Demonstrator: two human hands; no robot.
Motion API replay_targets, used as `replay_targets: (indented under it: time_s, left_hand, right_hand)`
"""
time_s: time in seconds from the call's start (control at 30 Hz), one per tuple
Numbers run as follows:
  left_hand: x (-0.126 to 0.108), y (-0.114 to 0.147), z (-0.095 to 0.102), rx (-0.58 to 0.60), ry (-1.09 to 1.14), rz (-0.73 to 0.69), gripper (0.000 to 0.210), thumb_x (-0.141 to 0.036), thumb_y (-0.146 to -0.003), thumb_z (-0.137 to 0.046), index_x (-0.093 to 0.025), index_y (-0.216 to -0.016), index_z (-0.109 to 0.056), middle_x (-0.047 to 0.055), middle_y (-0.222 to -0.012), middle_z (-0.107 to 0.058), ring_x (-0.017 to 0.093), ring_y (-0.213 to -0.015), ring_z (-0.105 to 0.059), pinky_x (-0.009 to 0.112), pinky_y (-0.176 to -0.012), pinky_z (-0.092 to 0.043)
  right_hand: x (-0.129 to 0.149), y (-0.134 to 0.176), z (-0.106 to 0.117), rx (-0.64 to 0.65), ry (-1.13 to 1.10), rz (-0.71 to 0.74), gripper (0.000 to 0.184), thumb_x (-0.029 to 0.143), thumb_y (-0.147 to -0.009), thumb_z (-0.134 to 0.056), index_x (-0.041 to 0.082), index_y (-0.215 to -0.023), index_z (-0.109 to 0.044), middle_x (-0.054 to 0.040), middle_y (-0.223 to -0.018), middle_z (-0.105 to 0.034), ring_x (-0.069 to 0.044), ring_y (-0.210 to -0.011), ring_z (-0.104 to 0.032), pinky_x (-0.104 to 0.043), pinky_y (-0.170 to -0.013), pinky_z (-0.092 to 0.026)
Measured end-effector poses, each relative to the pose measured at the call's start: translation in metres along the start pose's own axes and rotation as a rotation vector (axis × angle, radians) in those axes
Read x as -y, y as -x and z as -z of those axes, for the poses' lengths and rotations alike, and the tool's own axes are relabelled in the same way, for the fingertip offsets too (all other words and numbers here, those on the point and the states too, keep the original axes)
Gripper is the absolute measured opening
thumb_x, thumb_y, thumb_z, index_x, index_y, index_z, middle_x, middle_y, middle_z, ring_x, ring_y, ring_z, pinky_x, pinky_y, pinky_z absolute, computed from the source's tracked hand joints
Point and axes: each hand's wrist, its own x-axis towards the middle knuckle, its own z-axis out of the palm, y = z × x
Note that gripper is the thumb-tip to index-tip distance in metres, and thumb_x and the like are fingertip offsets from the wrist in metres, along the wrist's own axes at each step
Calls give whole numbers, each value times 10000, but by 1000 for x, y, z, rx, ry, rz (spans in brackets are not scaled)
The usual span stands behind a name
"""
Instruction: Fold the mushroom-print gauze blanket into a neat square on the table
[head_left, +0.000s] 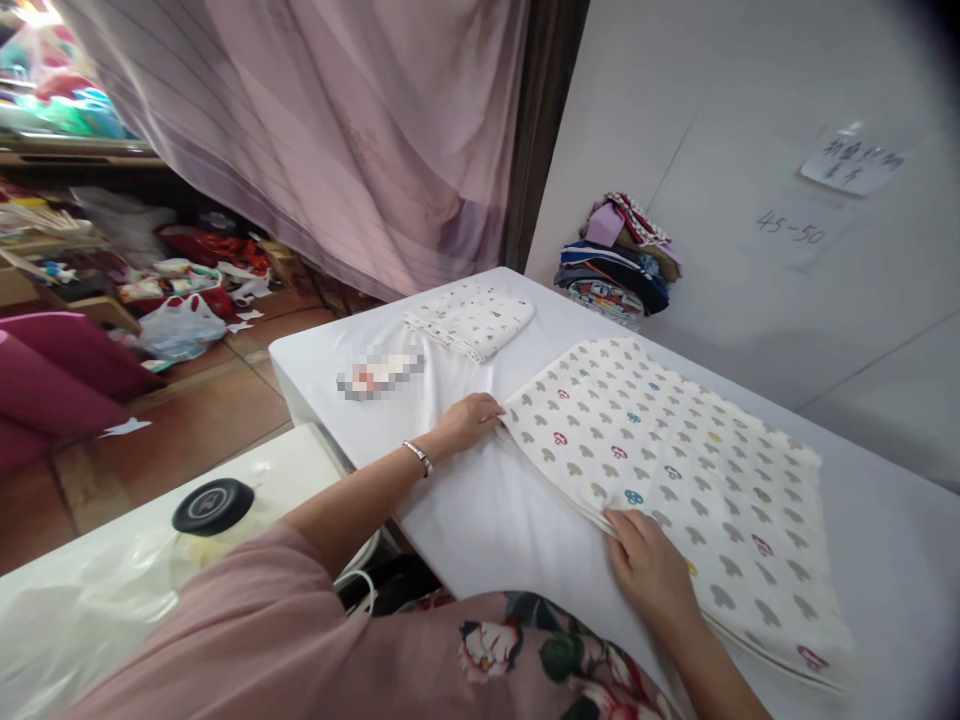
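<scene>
A white cloth with grey, red and blue mushroom-like prints [675,450] lies folded in layers on the white-covered table [510,520]. My left hand [471,422] pinches its near left corner between thumb and fingers. Along the near edge, my right hand [646,560] grips the layers, with the fingers on top and the thumb hidden from view. A second, smaller folded cloth with tiny dark prints [472,318] rests farther back on the table. Left of it lies a small blurred-out object [380,373].
Folded clothes [619,260] are stacked beyond the table by the white wall. A pink curtain [360,130] hangs behind. At my left, a white surface holds a black-lidded jar [214,506] and clear plastic. Bags [182,325] and clutter cover the floor farther left.
</scene>
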Motion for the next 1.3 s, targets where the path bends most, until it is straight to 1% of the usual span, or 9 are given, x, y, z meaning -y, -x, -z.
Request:
replay_targets:
  time_s: [0.13, 0.23, 0.47, 0.67, 0.83, 0.97, 1.07, 1.17, 1.3]
  left_hand:
    - [1, -8, 9, 116, 67, 25, 219, -269, -844, -480, -205, -923, -673, 25, -998, -632, 154, -871, -592, 256, -792, -452]
    - [3, -12, 14, 189, 81, 19, 219, -299, -852, -473, -207, -890, -668, 19, -988, -625, 154, -874, -586, 250, -783, -436]
    - [2, -17, 13, 224, 75, 32, 264, -344, -870, -424, -198, -825, -640, 23, -978, -615, 155, -843, -575, 246, -756, -429]
    - [11, -18, 5, 203, 158, 82, 280, -388, -866, -403, -203, -784, -597, 7, -942, -617, 146, -819, -571, 240, -731, -429]
    - [14, -19, -1, 158, 127, 87, 290, -394, -857, -392, -197, -737, -568, 11, -865, -614, 142, -733, -560, 250, -684, -431]
    - [10, -16, -4, 110, 106, 63, 243, -318, -841, -401, -191, -711, -562, 14, -836, -598, 140, -724, -550, 257, -708, -428]
    - [7, -13, -6, 13, 127, 54, 164, -254, -801, -443, -187, -767, -588, 16, -887, -590, 126, -719, -543, 249, -705, -431]
    - [7, -12, -8, -70, 170, 47, 132, -211, -761, -479, -187, -806, -601, 11, -871, -582, 116, -696, -534, 240, -677, -441]
    - [5, -10, -7, -53, 154, 10, 164, -143, -732, -470, -189, -786, -618, 12, -869, -594, 120, -719, -548, 242, -700, -456]
  right_hand:
    - [1, -1, 2, 29, 8, -8, 255, 203, -875, -425, 188, -1094, -554, -88, -965, -594, -215, -889, -563, -327, -742, -482]
    - [1, -2, 5, 43, 20, -15, 255, 203, -870, -422, 191, -1082, -563, -87, -980, -597, -213, -896, -562, -318, -725, -484]
    - [0, -5, 7, 58, 32, 0, 256, 197, -855, -425, 200, -1051, -589, -71, -976, -604, -198, -877, -582, -303, -705, -496]
    - [1, -8, 8, 48, 50, -6, 276, 186, -846, -411, 210, -1049, -596, -66, -972, -609, -193, -863, -595, -302, -702, -505]
    - [1, -6, 6, 32, 46, -5, 274, 191, -841, -425, 197, -1057, -593, -70, -955, -605, -201, -859, -591, -304, -684, -504]
    - [1, -5, 5, 35, 49, -4, 256, 208, -859, -425, 192, -1063, -579, -75, -960, -598, -200, -862, -584, -304, -693, -503]
    - [2, -5, 4, 40, 52, -7, 248, 214, -863, -426, 192, -1061, -574, -78, -966, -597, -203, -871, -580, -307, -695, -502]
    - [2, -4, 3, 27, 36, -14, 251, 211, -858, -431, 200, -1063, -575, -75, -973, -601, -205, -887, -578, -305, -698, -500]
    - [1, -4, 2, 9, 5, -4, 257, 226, -859, -440, 211, -1077, -574, -70, -976, -606, -202, -885, -583, -304, -708, -502]
